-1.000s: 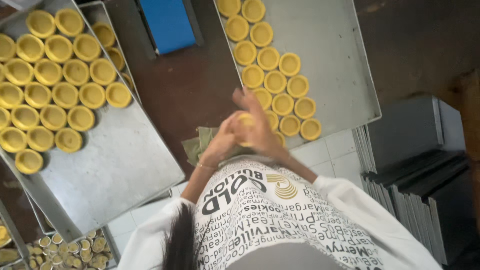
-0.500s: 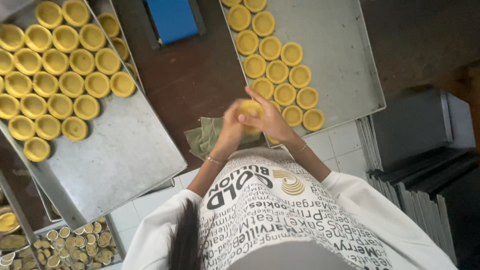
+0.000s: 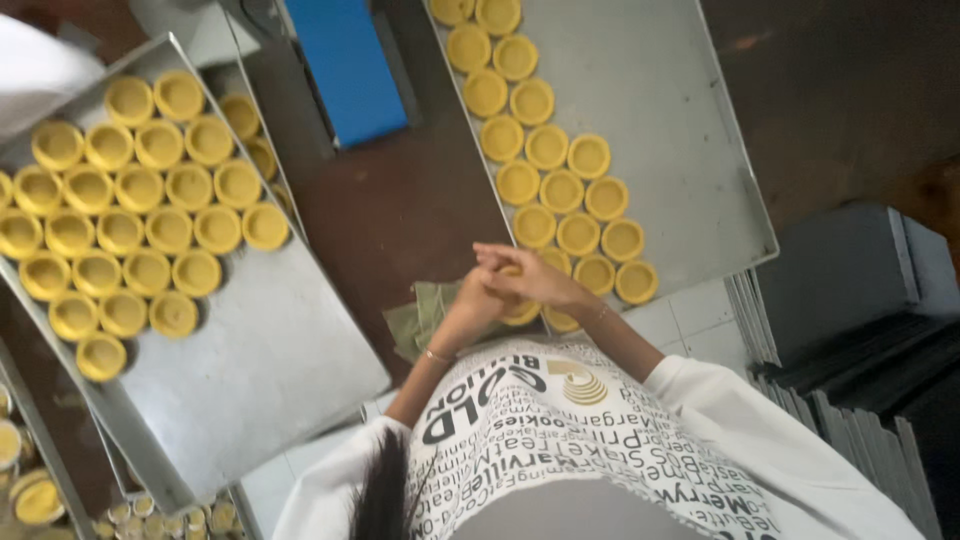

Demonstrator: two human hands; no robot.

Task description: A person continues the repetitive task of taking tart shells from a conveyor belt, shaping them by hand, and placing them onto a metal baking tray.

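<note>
Hands meet in front of the person's chest: the right hand (image 3: 530, 275) lies over the left hand (image 3: 478, 300), and both are curled around a small yellow pastry shell (image 3: 522, 312), of which only the lower edge shows beneath the fingers; how tightly each hand grips cannot be told, but neither is spread loose. Judging from the pose, the step in hand is pressing or shaping dough into its little cup, with thumbs working inside it; the shell sits just above the near corner of the right tray (image 3: 680, 150), touching nothing on it as far as the view shows. That tray carries a slanting band of finished shells (image 3: 547, 147) along its left side, with bare metal to the right; the nearest open spot seems to lie beside the last shell (image 3: 637, 281) at the lower end of the band, so setting this one down calls for a short reach forward and right, and a level release so the rim keeps its shape. Beneath the wrists a folded green cloth (image 3: 415, 320) rests on the brown table (image 3: 400, 210); farther left a second tray (image 3: 270, 370) holds packed rows of shells; a blue box (image 3: 350, 65) stands between the two trays.
</note>
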